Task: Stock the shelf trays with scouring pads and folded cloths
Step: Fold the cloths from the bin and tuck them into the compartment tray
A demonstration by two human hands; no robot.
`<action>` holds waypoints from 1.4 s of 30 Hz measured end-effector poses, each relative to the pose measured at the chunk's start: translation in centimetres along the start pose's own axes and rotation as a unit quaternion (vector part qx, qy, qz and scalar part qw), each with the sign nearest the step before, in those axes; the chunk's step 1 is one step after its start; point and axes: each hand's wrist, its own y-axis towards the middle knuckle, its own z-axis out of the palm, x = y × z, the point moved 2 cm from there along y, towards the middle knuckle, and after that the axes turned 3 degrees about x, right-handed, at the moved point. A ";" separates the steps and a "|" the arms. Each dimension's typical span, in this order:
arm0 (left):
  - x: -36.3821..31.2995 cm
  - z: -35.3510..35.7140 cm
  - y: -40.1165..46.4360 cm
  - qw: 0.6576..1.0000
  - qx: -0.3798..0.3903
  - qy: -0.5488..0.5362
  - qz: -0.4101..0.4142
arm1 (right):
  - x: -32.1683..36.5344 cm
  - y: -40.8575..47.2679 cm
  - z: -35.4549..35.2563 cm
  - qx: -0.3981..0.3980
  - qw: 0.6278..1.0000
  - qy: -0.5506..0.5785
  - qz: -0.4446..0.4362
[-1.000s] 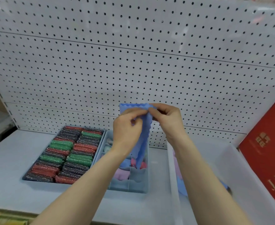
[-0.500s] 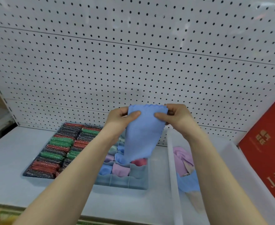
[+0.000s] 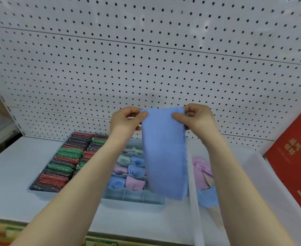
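Soft blue scalloped-edge cloth (image 3: 164,153) hanging flat above the divided pale blue tray of folded cloths (image 3: 133,198), left hand (image 3: 124,121) pinching its top left corner, right hand (image 3: 197,118) pinching the top right, tray of red, green and black scouring pads (image 3: 64,164) at left, white pegboard (image 3: 146,59) behind

Large gold letters are printed on the red box (image 3: 295,167) at the far right edge of the scene, turned sideways and cut off by the frame; "LIF" or similar can be made out, but the word cannot be read whole. Above them a small gold emblem is stamped, too small to be read.
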 end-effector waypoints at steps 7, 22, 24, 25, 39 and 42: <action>-1.0 2.9 -1.6 0.987 -0.040 0.136 0.075 | 0.9 -0.7 4.0 -0.034 0.998 0.031 -0.049; -1.2 3.5 -2.2 0.988 0.072 0.079 0.108 | 1.9 -1.3 3.7 -0.055 0.995 0.068 -0.047; -1.3 3.8 -2.4 0.989 0.095 0.059 0.101 | 2.1 -1.4 3.8 -0.033 0.996 0.061 -0.054; -1.3 3.7 -2.4 0.990 0.090 0.054 0.098 | 2.2 -1.4 3.8 -0.018 0.996 0.061 -0.056; -4.6 0.3 -0.3 0.994 0.094 -0.037 0.037 | -3.2 -1.9 6.3 0.211 0.968 0.134 0.032; -4.1 -0.5 0.0 0.995 0.085 -0.050 0.022 | -2.8 -1.9 6.8 0.170 0.971 0.159 0.061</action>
